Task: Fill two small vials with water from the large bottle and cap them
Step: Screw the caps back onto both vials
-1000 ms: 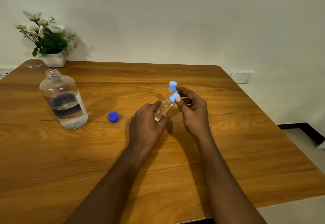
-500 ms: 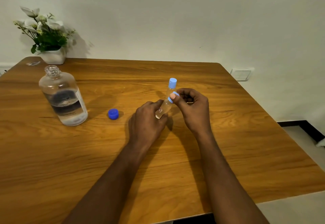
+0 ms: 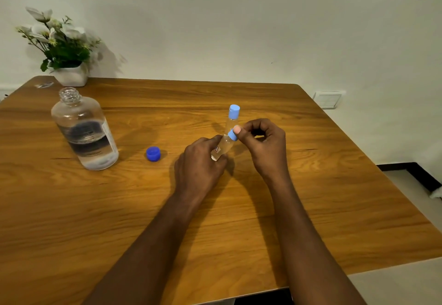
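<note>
My left hand [image 3: 199, 166] grips a small clear vial [image 3: 222, 148], tilted up to the right. My right hand [image 3: 263, 143] pinches the light blue cap [image 3: 232, 135] sitting on that vial's mouth. Just behind them a second small vial [image 3: 232, 117] stands upright on the table with a light blue cap on it. The large clear bottle [image 3: 85, 129] stands uncapped at the left, partly filled with water. Its dark blue cap [image 3: 153, 154] lies on the table between the bottle and my left hand.
The wooden table [image 3: 311, 209] ends at its right and near edges. A white pot of flowers [image 3: 63, 51] sits at the far left corner against the wall. A white wall socket [image 3: 329, 99] is beyond the table's right side.
My right hand brought the light blue cap down onto the mouth of the vial held in my left hand. The vial now tilts a little lower.
</note>
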A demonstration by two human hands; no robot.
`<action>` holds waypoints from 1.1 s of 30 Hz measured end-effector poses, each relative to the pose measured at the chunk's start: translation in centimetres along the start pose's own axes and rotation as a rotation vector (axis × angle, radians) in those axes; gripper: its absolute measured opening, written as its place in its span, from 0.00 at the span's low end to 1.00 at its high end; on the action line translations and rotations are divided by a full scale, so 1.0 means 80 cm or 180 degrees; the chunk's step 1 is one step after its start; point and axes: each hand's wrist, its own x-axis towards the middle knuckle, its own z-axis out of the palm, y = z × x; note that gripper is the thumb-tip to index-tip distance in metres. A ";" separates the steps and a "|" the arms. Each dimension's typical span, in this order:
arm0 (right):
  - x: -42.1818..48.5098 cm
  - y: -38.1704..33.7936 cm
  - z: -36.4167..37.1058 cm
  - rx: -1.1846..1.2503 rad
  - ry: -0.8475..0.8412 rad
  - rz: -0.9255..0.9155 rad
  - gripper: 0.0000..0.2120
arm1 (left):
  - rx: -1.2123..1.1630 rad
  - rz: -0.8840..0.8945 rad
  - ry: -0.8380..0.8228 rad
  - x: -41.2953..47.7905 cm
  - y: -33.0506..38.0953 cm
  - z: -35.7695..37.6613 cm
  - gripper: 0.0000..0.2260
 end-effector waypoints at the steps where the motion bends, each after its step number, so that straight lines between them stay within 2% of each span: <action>1: 0.000 -0.001 -0.001 0.0060 0.0022 -0.0004 0.05 | -0.0015 -0.0010 0.0001 0.000 0.000 0.000 0.17; 2: 0.000 -0.003 -0.002 0.0137 0.0009 0.0009 0.01 | -0.0028 -0.0015 -0.0005 0.000 0.001 0.001 0.18; 4: 0.000 -0.004 -0.004 0.0194 -0.0028 0.0051 0.08 | -0.0038 -0.0021 -0.0022 0.000 0.001 0.001 0.18; 6: 0.000 -0.004 -0.004 0.0172 -0.0124 0.0081 0.10 | -0.0033 -0.0025 -0.0022 0.000 0.002 0.001 0.17; 10: 0.000 -0.001 -0.001 0.0068 -0.0113 0.0082 0.05 | -0.0075 -0.0042 -0.0034 -0.001 0.002 0.000 0.15; 13: -0.001 0.000 0.001 0.0016 -0.0028 0.0069 0.07 | -0.0087 -0.0053 -0.0060 -0.001 0.003 0.000 0.15; 15: -0.001 -0.003 -0.001 0.0146 -0.0012 0.0082 0.04 | -0.0059 -0.0074 -0.0060 -0.001 0.003 0.000 0.17; 19: 0.001 -0.004 -0.005 0.0164 -0.0135 0.0098 0.10 | -0.0067 -0.0091 -0.0083 -0.001 0.004 -0.002 0.16; 25: -0.002 -0.002 0.000 0.0097 -0.0078 0.0103 0.04 | -0.0092 -0.0087 -0.0072 -0.001 0.004 -0.002 0.15; 31: 0.000 -0.005 -0.003 0.0197 -0.0174 0.0078 0.11 | -0.0100 -0.0058 -0.0030 -0.001 0.003 0.000 0.17; 33: 0.000 -0.005 -0.002 0.0150 -0.0164 0.0127 0.11 | -0.0080 -0.0067 -0.0032 -0.001 0.001 0.000 0.17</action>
